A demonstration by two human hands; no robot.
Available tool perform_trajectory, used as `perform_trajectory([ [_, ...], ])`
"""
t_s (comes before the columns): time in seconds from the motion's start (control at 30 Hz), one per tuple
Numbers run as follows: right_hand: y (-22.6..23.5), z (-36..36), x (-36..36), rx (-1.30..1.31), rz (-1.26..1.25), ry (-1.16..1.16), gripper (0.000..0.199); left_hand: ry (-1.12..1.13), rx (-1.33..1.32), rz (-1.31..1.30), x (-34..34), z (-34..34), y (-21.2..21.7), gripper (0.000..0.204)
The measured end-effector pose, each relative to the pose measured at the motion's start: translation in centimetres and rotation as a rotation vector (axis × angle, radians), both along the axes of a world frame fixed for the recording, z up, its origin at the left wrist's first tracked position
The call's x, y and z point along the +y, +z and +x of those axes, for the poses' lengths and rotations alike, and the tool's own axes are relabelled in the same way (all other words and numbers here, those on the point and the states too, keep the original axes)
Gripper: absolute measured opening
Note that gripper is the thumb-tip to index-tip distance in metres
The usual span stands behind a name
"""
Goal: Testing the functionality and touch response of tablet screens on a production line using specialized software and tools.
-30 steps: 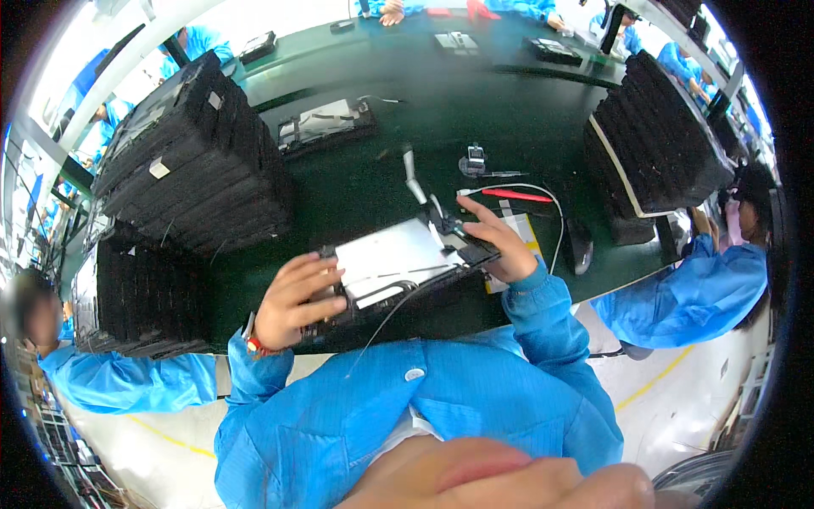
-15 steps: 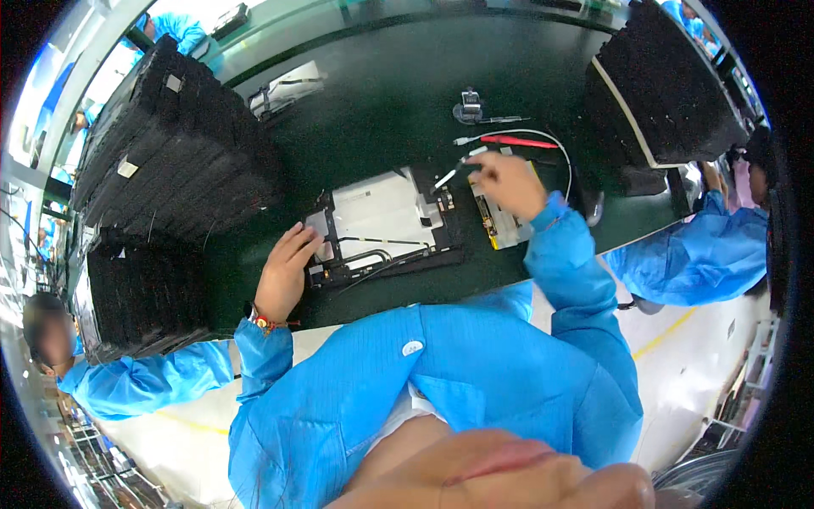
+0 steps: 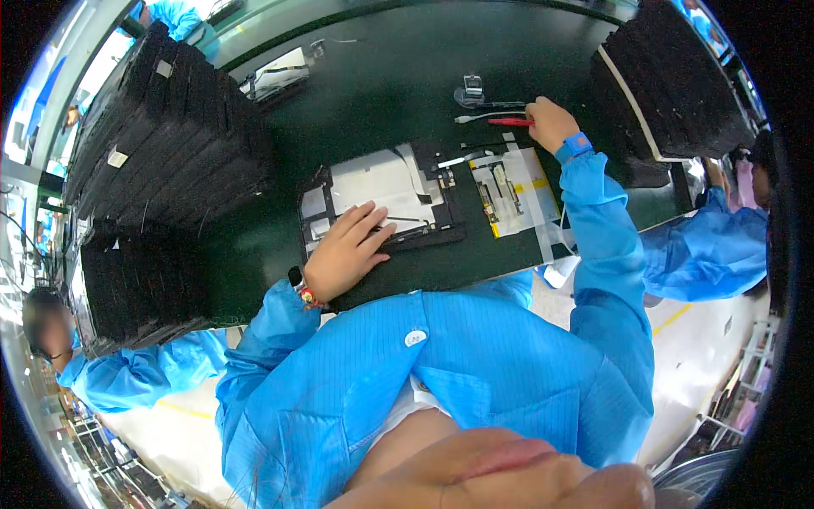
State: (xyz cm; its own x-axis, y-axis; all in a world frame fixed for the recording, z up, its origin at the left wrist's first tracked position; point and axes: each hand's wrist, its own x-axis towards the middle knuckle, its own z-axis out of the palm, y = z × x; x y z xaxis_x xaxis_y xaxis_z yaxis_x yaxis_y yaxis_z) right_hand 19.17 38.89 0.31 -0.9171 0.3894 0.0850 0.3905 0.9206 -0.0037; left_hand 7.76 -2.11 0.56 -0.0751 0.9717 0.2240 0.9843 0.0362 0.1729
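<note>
My left hand (image 3: 346, 259) rests open, fingers stretched over the lower edge of an opened tablet-like device (image 3: 369, 182) with a pale inner panel, black frame and dark cables. Farther right, my right hand (image 3: 553, 125) has its fingers closed round the right end of a slim red tool (image 3: 509, 121); its exact kind is hard to make out. Between the hands lies a tool with a pale blade (image 3: 458, 160), beside the device's upper right corner. A flat battery-like pack (image 3: 519, 199) with yellow edges and small strip parts on it lies right of the device.
A tall stack of black padded sheets (image 3: 165, 136) stands at left, a lower one (image 3: 153, 276) nearer, another (image 3: 670, 85) at right. A white cable (image 3: 466, 119) and small metal-topped object (image 3: 472, 87) lie at the back. Co-workers in blue sit on both sides.
My right hand has let go of the bladed tool and moved back and right to the red tool. My left hand has slid from the device's left edge onto its lower edge.
</note>
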Motion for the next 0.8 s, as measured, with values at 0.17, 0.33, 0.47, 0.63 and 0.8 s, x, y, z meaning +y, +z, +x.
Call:
perform_trajectory([
  [0.17,1.5,0.7,0.5,0.092,-0.061,0.102,0.017,0.019,0.040,0.016,0.9,-1.7,-0.6,0.051],
  [0.33,4.7,1.4,-0.8,0.571,-0.309,0.141,0.019,0.084,0.070,0.051,2.8,-4.1,-1.4,0.051],
  [0.47,5.4,-1.1,-6.8,0.788,-1.335,0.164,0.021,0.097,0.106,0.094,4.6,-6.7,-2.2,0.044],
  [0.63,0.7,-6.6,-9.2,0.560,-1.474,0.226,0.022,0.033,0.070,0.155,5.6,-8.8,-2.6,0.041],
  [0.8,-2.1,-8.8,-11.2,0.550,-1.437,0.158,0.019,0.056,0.080,0.186,5.7,-8.6,-3.1,0.040],
])
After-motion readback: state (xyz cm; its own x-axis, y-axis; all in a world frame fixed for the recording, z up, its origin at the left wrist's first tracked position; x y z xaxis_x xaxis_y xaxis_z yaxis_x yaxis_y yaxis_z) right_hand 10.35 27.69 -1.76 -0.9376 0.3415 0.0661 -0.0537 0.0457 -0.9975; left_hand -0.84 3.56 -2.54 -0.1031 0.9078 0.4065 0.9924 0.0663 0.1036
